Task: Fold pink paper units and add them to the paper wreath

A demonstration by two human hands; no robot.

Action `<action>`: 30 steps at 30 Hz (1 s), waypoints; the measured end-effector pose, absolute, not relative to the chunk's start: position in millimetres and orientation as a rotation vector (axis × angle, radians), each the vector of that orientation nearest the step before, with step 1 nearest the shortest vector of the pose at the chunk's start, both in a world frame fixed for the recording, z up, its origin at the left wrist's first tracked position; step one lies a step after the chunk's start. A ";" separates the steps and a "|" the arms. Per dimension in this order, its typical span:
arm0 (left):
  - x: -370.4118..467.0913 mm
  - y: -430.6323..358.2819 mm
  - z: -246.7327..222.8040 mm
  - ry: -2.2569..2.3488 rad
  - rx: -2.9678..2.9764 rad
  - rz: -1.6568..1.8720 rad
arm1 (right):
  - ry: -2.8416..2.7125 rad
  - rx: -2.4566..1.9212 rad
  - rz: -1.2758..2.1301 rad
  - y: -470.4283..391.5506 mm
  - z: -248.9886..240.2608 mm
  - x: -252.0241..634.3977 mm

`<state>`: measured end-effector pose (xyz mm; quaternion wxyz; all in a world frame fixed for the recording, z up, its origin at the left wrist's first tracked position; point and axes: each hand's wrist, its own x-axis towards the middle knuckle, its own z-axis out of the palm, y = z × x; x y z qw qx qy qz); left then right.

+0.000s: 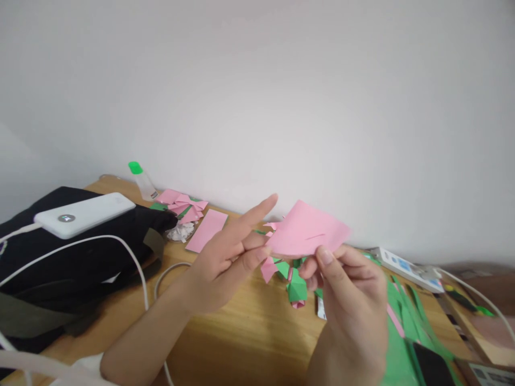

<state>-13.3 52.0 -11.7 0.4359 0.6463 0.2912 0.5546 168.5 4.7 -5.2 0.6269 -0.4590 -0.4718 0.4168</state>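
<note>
A piece of pink paper (308, 228), with a short slit or crease line on its face, is held up above the table between both hands. My left hand (233, 252) pinches its left corner between thumb and a finger, while the index finger points outward. At the lower right edge, my right hand (352, 289) grips the paper with thumb and fingers. Behind and below it lie folded green paper pieces (296, 287) and a small pink paper piece (268, 269), partly hidden by the hands and the sheet.
A white power bank (86, 212) rests on a black bag (36, 257) at left, with cables trailing. Pink paper (208, 230), a green-capped bottle (142, 179) and a power strip (406, 268) line the wall. Green paper strips (414, 316) and a phone (432, 364) lie at right.
</note>
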 end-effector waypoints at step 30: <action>1.4 71.1 -6.1 0.638 0.944 1.112 | -1.622 -1.089 0.336 17.1 -5.0 181.0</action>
